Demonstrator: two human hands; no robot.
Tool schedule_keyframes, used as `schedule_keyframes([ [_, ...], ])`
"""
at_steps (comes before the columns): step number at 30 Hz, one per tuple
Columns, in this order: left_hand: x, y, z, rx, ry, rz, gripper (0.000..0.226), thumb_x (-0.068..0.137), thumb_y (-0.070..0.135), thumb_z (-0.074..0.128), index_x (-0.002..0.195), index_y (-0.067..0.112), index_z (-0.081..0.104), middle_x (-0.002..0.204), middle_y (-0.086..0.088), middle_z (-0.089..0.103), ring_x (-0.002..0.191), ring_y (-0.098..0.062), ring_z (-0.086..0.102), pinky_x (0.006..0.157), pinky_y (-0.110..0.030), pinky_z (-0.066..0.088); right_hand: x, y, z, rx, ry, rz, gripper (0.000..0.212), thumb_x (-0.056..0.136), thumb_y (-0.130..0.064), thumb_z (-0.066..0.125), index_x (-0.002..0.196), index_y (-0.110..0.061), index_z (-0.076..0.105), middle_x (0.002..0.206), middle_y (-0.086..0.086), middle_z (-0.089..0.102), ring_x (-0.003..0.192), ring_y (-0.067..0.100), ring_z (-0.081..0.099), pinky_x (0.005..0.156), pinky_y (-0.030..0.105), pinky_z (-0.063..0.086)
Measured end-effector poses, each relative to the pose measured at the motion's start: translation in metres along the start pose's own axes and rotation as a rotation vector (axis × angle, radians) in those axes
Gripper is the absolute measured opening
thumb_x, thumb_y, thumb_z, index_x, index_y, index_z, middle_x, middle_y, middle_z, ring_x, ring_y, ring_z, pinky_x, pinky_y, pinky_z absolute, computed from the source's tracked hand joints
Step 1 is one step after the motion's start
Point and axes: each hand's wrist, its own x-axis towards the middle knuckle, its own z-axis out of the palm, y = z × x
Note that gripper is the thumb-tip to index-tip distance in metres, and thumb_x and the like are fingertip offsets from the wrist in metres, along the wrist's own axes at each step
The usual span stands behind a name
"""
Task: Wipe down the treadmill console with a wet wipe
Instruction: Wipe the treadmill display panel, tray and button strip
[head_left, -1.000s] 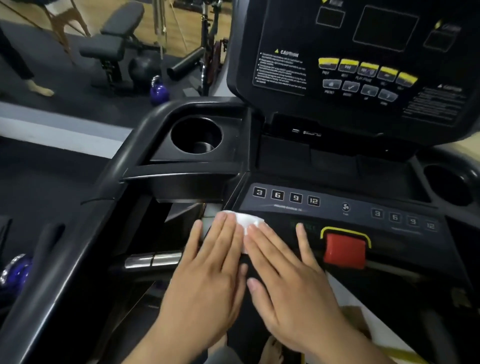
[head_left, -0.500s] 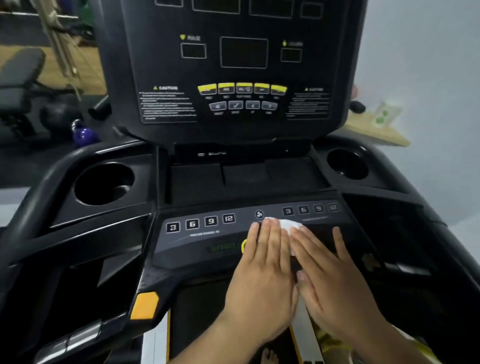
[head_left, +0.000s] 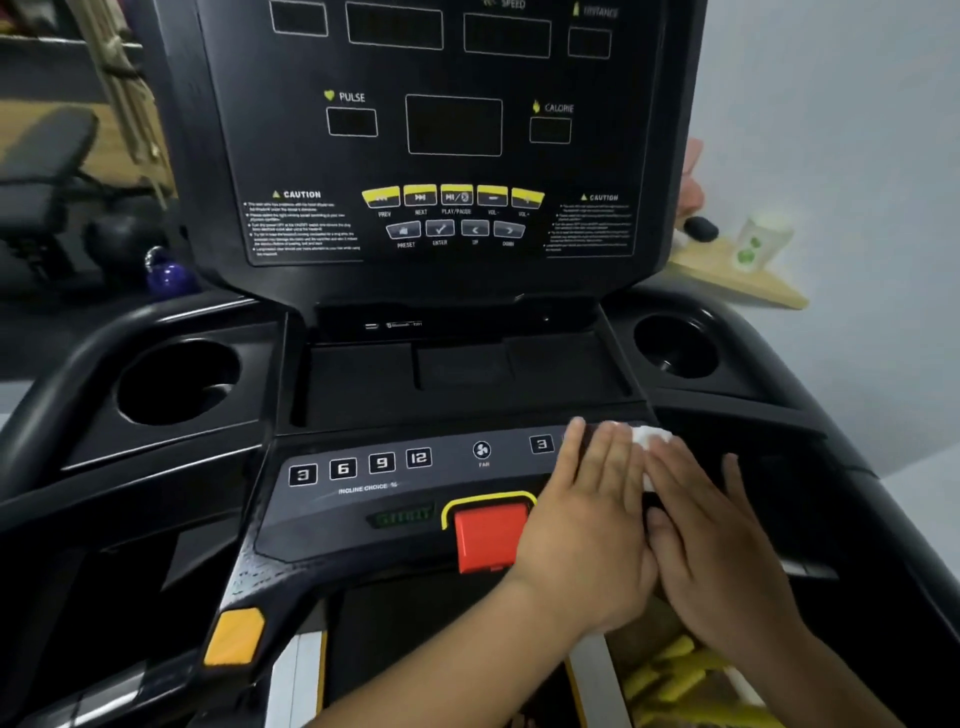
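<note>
The black treadmill console (head_left: 452, 218) fills the view, with an upright display panel and a lower button strip (head_left: 363, 470) marked 3, 6, 9, 12. My left hand (head_left: 587, 514) and my right hand (head_left: 722, 545) lie flat side by side on the right end of that strip, fingers together. Both press a white wet wipe (head_left: 649, 441), which shows only past the fingertips and between the hands. The hands hide the right-hand number buttons except the 3. A red stop key (head_left: 488, 535) sits just left of my left hand.
Cup holders sit at the left (head_left: 176, 384) and right (head_left: 675, 345) of the console. A wooden shelf (head_left: 737, 280) with a small cup stands by the grey wall at right. A weight bench and a purple kettlebell (head_left: 169, 275) are at left.
Both hands have slid the wipe rightward along the lower button strip, from its left end past the red key to its right end. The camera has swung right with them.
</note>
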Motion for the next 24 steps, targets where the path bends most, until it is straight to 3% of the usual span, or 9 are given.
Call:
schedule_keyframes([
  [5, -0.020, -0.037, -0.011, -0.026, -0.009, -0.133, 0.064, 0.102, 0.041, 0.013, 0.152, 0.000, 0.012, 0.160, -0.020, 0.012, 0.150, -0.031, 0.002, 0.118, -0.051, -0.011, 0.034, -0.038, 0.005, -0.020, -0.026, -0.113, 0.053, 0.099, -0.030, 0.022, 0.146, -0.011, 0.036, 0.154, 0.002, 0.033, 0.146, 0.009, 0.020, 0.120, 0.043, 0.006],
  [13, -0.113, -0.112, -0.029, -0.065, 0.014, -0.431, 0.065, 0.100, 0.042, 0.020, 0.150, 0.002, 0.026, 0.157, -0.018, 0.028, 0.149, -0.028, 0.017, 0.121, -0.051, 0.005, 0.070, -0.154, 0.024, 0.018, -0.110, -0.412, 0.053, 0.100, -0.034, 0.020, 0.146, -0.014, 0.037, 0.155, 0.000, 0.032, 0.146, 0.009, 0.017, 0.120, 0.045, 0.004],
  [16, -0.141, -0.137, -0.036, -0.167, 0.069, -0.528, 0.064, 0.099, 0.041, 0.021, 0.152, 0.006, 0.024, 0.159, -0.013, 0.025, 0.150, -0.022, 0.014, 0.123, -0.042, 0.006, 0.083, -0.197, 0.031, 0.030, -0.146, -0.483, 0.056, 0.099, -0.036, 0.015, 0.147, -0.014, 0.034, 0.156, -0.001, 0.031, 0.147, 0.009, 0.015, 0.121, 0.045, 0.002],
  [20, -0.172, -0.159, -0.039, -0.470, 0.194, -0.614, 0.059, 0.097, 0.034, 0.037, 0.153, 0.018, 0.028, 0.156, 0.002, 0.036, 0.145, -0.008, 0.026, 0.121, -0.032, 0.018, 0.093, -0.239, 0.036, 0.024, -0.204, -0.546, 0.060, 0.098, -0.039, 0.012, 0.149, -0.014, 0.033, 0.158, 0.000, 0.029, 0.148, 0.009, 0.012, 0.121, 0.048, 0.002],
  [24, -0.222, -0.144, -0.036, -0.677, 0.195, -0.621, 0.041, 0.092, 0.035, 0.048, 0.133, 0.031, 0.047, 0.125, 0.014, 0.062, 0.118, -0.001, 0.054, 0.111, -0.028, 0.033, 0.058, -0.259, 0.030, -0.028, -0.272, -0.674, 0.058, 0.101, -0.043, 0.016, 0.145, -0.016, 0.041, 0.154, 0.000, 0.036, 0.148, 0.013, 0.015, 0.119, 0.052, 0.007],
])
